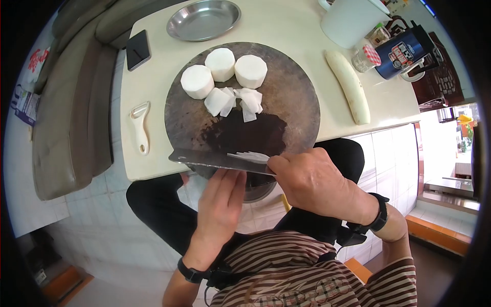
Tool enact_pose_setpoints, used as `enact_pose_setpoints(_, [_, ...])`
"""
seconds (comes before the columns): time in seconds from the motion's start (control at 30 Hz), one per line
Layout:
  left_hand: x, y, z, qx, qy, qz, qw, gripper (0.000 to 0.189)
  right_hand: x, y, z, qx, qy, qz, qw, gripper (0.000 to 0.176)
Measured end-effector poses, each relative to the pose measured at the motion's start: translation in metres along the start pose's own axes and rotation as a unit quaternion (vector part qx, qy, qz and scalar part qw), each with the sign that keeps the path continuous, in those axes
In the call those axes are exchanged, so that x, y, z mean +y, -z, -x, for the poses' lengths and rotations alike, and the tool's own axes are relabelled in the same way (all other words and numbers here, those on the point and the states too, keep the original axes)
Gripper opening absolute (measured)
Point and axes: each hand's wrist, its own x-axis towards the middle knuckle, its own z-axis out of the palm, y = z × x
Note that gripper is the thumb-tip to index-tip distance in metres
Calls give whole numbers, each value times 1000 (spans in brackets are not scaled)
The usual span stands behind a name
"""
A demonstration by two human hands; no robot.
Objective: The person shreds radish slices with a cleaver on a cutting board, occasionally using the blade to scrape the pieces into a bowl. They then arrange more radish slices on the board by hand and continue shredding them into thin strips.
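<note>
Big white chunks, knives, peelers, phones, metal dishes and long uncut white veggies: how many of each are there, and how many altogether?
Big white chunks: 3
Knife: 1
Peeler: 1
Phone: 1
Metal dish: 1
Long uncut white veggie: 1
Total: 8
</note>
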Motion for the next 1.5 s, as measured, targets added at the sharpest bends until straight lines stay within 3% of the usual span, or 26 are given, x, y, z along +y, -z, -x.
enact_pose_setpoints(0.1, [11,-4,6,19,11,11,1000,35,-2,7,0,-60,-1,-3,998,16])
enact_pose_setpoints(0.37, [26,-13,6,-15,79,17,997,27,5,1,2,-51,37,17,998,19])
enact_pose_setpoints(0.8, [25,-10,9,-36,68,8,997,20,-4,5,-7,-105,71,61,990,13])
enact_pose_setpoints(0.93, [26,-11,6,-34,99,45,993,22,-3,-1,-15,-97,72,52,991,12])
enact_pose_setpoints(1.0, [25,-9,4,-30,96,40,994,23,1,-7,-14,-37,75,9,996,13])
enact_pose_setpoints(1.07, [25,-9,0,-7,55,-9,998,24,6,-6,-11,-34,62,-5,997,15])
enact_pose_setpoints(1.23, [21,-13,11,-15,53,13,998,22,0,-2,-3,-49,46,-9,998,18])
enact_pose_setpoints(1.4, [20,-15,15,-24,62,32,997,18,-4,1,-7,-97,57,38,993,15])
enact_pose_setpoints(1.5, [23,-15,14,-24,110,59,992,18,-7,-5,-12,-104,61,46,992,15])
